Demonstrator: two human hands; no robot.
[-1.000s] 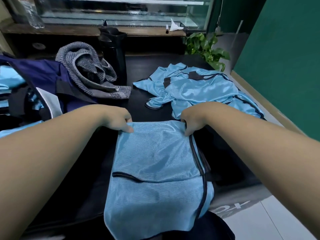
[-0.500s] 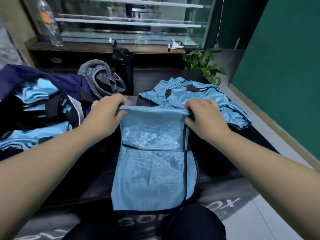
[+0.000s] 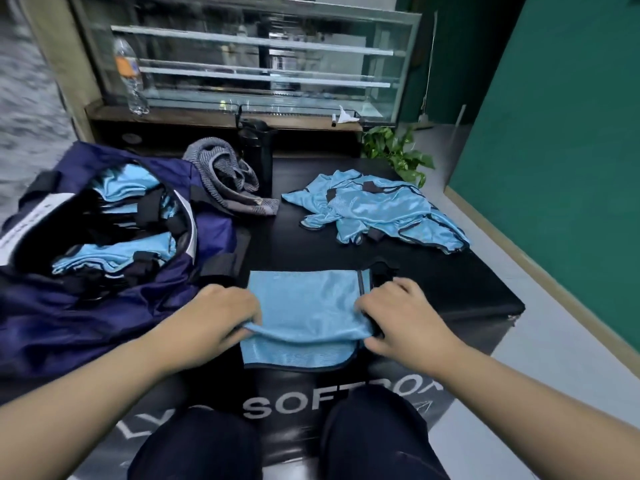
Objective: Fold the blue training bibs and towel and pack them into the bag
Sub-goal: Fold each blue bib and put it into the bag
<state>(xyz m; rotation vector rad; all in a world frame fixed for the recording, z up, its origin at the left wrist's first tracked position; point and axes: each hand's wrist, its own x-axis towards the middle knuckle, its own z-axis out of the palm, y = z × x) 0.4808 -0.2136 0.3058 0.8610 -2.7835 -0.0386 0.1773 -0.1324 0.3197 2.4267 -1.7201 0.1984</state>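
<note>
We see the blue bib (image 3: 304, 306) lying on the black counter (image 3: 450, 289), just in front of our knees, folded over itself. Our left hand (image 3: 214, 317) pinches the near-left edge of the upper layer, and our right hand (image 3: 401, 317) pinches the near-right edge, lifting that fold slightly above the lower layer. The navy bag (image 3: 104, 306) sits open just to the left, with folded bibs inside. A grey towel (image 3: 225, 181) lies crumpled beyond it, and a loose pile of bibs (image 3: 381, 209) rests farther right.
</note>
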